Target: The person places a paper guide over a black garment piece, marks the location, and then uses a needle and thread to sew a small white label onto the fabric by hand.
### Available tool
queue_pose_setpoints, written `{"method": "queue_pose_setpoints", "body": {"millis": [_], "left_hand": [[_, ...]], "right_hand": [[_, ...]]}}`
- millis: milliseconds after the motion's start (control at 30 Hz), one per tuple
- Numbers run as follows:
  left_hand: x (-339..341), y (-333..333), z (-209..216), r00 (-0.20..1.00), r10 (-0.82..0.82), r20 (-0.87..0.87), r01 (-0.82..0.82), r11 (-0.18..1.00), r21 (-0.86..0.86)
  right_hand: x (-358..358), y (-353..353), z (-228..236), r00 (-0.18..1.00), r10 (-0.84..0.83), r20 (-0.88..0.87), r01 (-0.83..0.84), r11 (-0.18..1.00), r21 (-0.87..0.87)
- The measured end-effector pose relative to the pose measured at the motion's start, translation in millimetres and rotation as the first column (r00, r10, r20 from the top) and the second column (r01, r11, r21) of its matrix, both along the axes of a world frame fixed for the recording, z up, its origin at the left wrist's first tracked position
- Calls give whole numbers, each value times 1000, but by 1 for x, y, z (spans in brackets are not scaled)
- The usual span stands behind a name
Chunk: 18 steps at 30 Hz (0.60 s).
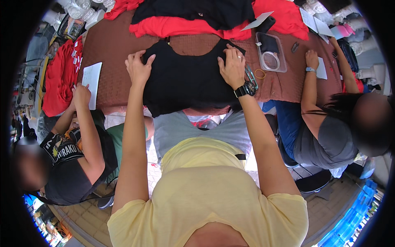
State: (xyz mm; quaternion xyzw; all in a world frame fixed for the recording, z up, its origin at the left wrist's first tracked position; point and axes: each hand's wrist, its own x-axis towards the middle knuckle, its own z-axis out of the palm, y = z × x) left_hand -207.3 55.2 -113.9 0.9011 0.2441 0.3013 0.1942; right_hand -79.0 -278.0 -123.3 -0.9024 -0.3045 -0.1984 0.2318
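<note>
A black sleeveless top (185, 82) lies spread on the brown-covered table (109, 53) in front of me, its scooped neckline facing away and its lower edge hanging over the near edge. My left hand (140, 68) rests at its left shoulder, thumb apart from the fingers. At the right shoulder, my right hand (233, 68) lies on the cloth with fingers spread and slightly bent. Just right of that wrist are teal-handled snips (251, 77), partly hidden by the hand, and a yellow rubber band (259, 74).
A clear plastic box (280, 53) with a white ring-shaped roll stands right, near a small dark tool (295, 46). Red garments (173, 26) and black cloth (193, 10) lie beyond. Co-workers sit on both sides, one touching a white paper (91, 82) at left.
</note>
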Motion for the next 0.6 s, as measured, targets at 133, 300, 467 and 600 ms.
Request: {"method": "queue_pose_setpoints", "body": {"millis": [133,300,467,600], "left_hand": [[18,26,-5,995,7,-100,-22,990,-142],[19,34,-4,989,55,-141,-88,965,-245],[41,-57,40,975,-150,166,101,958,268],[83,-153,25,700,-670,248,708,695,-123]], "right_hand": [[-2,2,3,999,11,47,-10,1000,-15],[1,2,5,1000,7,23,-6,999,-45],[-1,1,3,998,-41,38,43,998,-47],[2,-2,-1,999,-31,12,31,999,-19]]}}
